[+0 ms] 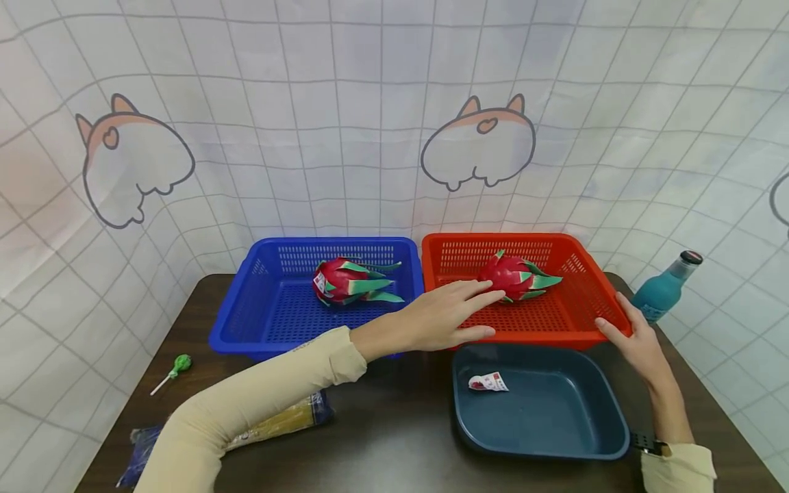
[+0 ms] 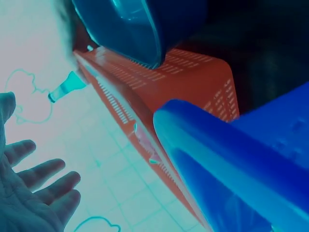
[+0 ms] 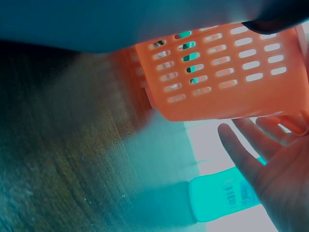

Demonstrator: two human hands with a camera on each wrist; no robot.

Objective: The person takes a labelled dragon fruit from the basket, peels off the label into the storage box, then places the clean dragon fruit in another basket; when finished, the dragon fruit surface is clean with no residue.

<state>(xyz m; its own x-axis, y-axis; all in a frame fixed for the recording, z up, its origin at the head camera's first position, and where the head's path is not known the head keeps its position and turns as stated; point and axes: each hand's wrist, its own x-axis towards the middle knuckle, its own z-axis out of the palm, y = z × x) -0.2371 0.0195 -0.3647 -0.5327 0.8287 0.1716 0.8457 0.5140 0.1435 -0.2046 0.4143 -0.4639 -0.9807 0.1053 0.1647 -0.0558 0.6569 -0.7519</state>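
My left hand [image 1: 446, 316] reaches over the front left of the red basket [image 1: 524, 329], its fingers straight and close to a dragon fruit [image 1: 514, 277] lying inside. From this angle I cannot tell whether the fingertips touch the fruit. In the left wrist view, the left palm [image 2: 34, 198] shows spread fingers with nothing in them. At the basket's front right corner is my right hand [image 1: 641, 346], fingers extended along the rim. Contact there is unclear in the right wrist view, where the hand [image 3: 285, 179] appears beside the basket and a blue bottle [image 3: 217, 193].
A second dragon fruit [image 1: 345, 282] lies in the blue basket [image 1: 277, 329]. In front of the red basket is a dark tray [image 1: 536, 418] holding a small label [image 1: 488, 382]. A green lollipop [image 1: 180, 364] and a yellow-and-blue packet [image 1: 277, 421] lie at left.
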